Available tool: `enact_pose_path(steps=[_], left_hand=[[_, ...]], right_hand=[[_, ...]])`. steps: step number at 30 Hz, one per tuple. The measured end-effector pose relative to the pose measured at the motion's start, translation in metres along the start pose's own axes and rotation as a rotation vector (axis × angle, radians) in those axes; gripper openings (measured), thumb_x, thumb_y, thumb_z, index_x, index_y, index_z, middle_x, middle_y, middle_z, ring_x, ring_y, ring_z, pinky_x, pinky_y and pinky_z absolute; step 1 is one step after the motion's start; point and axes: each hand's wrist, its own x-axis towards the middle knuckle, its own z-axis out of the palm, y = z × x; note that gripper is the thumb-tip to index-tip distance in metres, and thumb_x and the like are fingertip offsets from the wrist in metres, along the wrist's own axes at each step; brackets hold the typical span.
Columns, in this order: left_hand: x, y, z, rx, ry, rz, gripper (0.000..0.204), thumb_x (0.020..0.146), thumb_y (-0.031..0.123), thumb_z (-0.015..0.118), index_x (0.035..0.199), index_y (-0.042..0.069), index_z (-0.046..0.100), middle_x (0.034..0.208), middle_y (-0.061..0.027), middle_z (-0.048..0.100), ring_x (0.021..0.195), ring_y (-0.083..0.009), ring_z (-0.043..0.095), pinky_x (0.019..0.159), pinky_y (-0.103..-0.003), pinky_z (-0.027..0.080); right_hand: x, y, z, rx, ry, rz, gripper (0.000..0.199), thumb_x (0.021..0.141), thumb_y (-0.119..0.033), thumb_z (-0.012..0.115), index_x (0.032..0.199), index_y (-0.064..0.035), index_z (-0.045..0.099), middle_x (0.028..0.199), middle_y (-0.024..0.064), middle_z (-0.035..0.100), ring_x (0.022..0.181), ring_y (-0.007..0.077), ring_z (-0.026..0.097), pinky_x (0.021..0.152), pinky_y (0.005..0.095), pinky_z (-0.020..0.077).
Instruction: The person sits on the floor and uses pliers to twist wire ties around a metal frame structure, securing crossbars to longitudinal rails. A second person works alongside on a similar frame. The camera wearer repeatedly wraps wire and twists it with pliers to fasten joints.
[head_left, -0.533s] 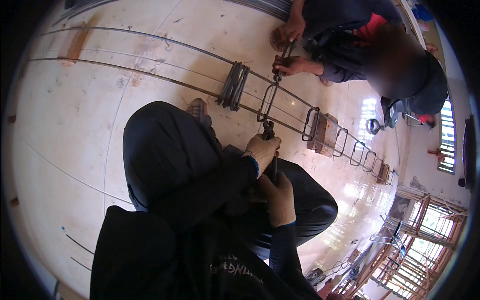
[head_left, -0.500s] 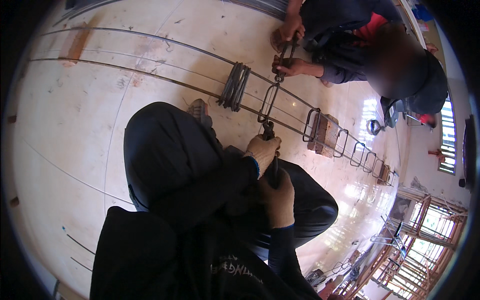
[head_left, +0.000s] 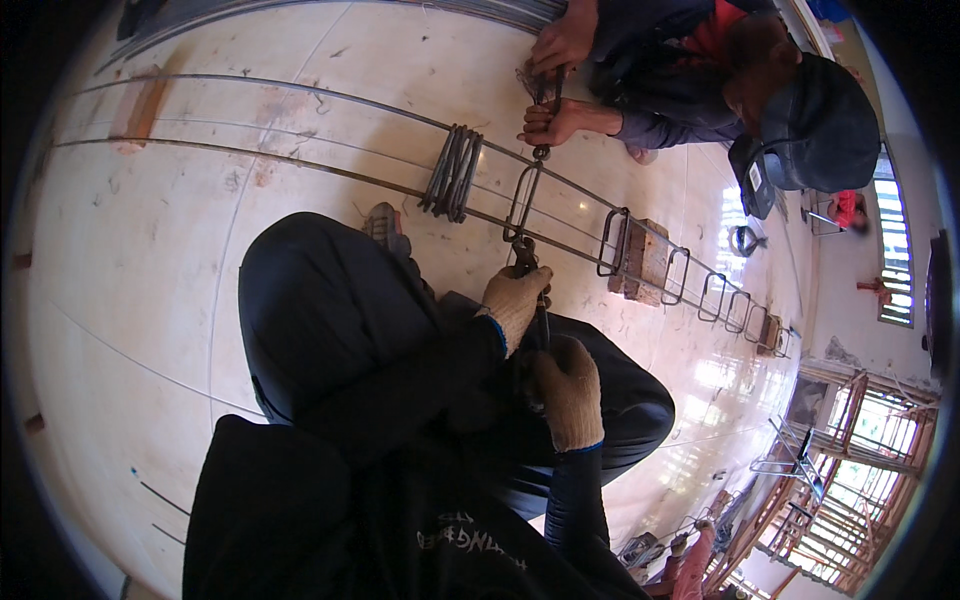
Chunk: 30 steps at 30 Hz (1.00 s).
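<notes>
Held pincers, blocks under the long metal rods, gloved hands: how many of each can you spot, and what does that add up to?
Pincers: 2
Blocks: 3
Gloved hands: 2
Total: 7

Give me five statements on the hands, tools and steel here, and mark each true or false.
1. The person's left hand wears a glove. True.
2. The person's right hand is on the floor. False: the right hand grips the pincers.
3. The co-worker's hands are bare. True.
4. The bundled steel rings lie right of the pincers. False: the ring bundle is to their left.
5. A brick sits beneath the steel bars. True.
</notes>
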Motion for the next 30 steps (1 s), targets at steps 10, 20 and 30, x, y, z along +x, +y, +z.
enact_pose_path(steps=[10, 20, 30], left_hand=[[0.004, -0.006, 0.001, -0.058, -0.004, 0.027, 0.029, 0.094, 0.02, 0.072, 0.106, -0.005, 0.064, 0.087, -0.0081, 0.068, 0.074, -0.018, 0.065, 0.071, -0.033, 0.052], [0.002, -0.008, 0.003, 0.033, -0.062, 0.118, 0.028, 0.096, 0.027, 0.071, 0.1, 0.0, 0.064, 0.082, -0.0071, 0.067, 0.071, -0.0183, 0.063, 0.068, -0.034, 0.051], [0.0, -0.002, -0.002, -0.179, -0.19, -0.29, 0.041, 0.098, 0.043, 0.075, 0.105, 0.004, 0.062, 0.081, -0.008, 0.063, 0.068, -0.0194, 0.061, 0.065, -0.035, 0.053]], right_hand=[[0.0, 0.006, 0.017, -0.403, 0.198, -0.172, 0.032, 0.093, -0.022, 0.068, 0.116, 0.0011, 0.066, 0.105, 0.0247, 0.074, 0.096, 0.0427, 0.074, 0.082, 0.0502, 0.0577], [0.011, -0.018, 0.035, -0.808, 0.202, -0.073, 0.046, 0.091, -0.025, 0.071, 0.125, 0.0051, 0.06, 0.1, 0.0292, 0.074, 0.099, 0.0422, 0.075, 0.084, 0.0493, 0.0596], [0.029, -0.021, 0.013, -0.684, -0.023, -0.111, 0.03, 0.092, -0.018, 0.063, 0.106, 0.0074, 0.07, 0.103, 0.0317, 0.074, 0.099, 0.0482, 0.071, 0.089, 0.0508, 0.0579]])
